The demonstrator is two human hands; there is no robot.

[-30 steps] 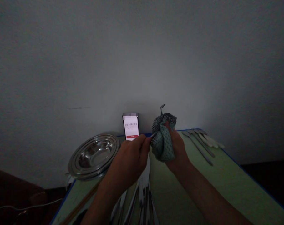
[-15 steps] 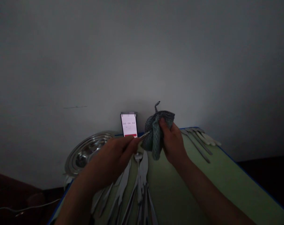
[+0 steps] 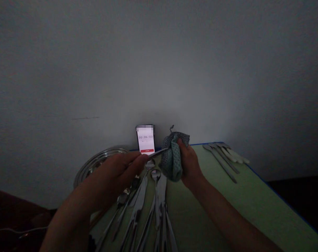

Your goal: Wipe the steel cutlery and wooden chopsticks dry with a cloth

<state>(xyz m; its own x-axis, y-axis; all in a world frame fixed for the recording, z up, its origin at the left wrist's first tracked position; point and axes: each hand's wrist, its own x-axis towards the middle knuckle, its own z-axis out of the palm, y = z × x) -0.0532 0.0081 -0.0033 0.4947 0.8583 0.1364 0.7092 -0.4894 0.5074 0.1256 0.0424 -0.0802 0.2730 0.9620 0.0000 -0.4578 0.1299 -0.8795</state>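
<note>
My left hand (image 3: 127, 169) is closed around the end of a thin metal piece of cutlery (image 3: 159, 152). Its far end runs into a folded grey-green cloth (image 3: 173, 159), so I cannot tell what kind of cutlery it is. My right hand (image 3: 189, 161) grips the cloth, its thumb pressed on top, with the cloth wrapped about the hidden end. Below the hands, spoons (image 3: 156, 175) and table knives (image 3: 140, 199) lie in a loose spread on the green tabletop (image 3: 206, 217).
A phone (image 3: 145, 140) showing a running timer leans against the wall behind the table. Shiny metal bowls (image 3: 80, 173), nested together, stand at the left, partly behind my left arm. On the right lie several utensils (image 3: 222, 161) in a row, some with white handles (image 3: 235, 155).
My left hand has drawn left and away from the cloth, so more of the cutlery shaft shows. My right hand and the cloth have shifted slightly down and left.
</note>
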